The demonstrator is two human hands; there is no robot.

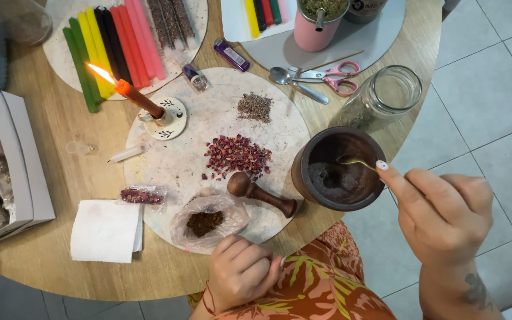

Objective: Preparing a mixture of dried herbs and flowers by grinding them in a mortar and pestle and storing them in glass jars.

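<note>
— What did you have on the round wooden desk (60, 118) beyond your work?

— You had a lit orange candle (137, 98) leaning in a small white holder (170, 121), with coloured candles (114, 44) laid in a row behind it. Dried rose petals (236, 155) and a smaller heap of grey herbs (255, 106) lay on the pale mat (208, 130).

— And to the sides?

— You had pink-handled scissors (333, 76) beside a metal spoon (294, 83), a purple lighter (231, 54), a folded white napkin (105, 231) and an open grey box (13, 160) at the left edge.
</note>
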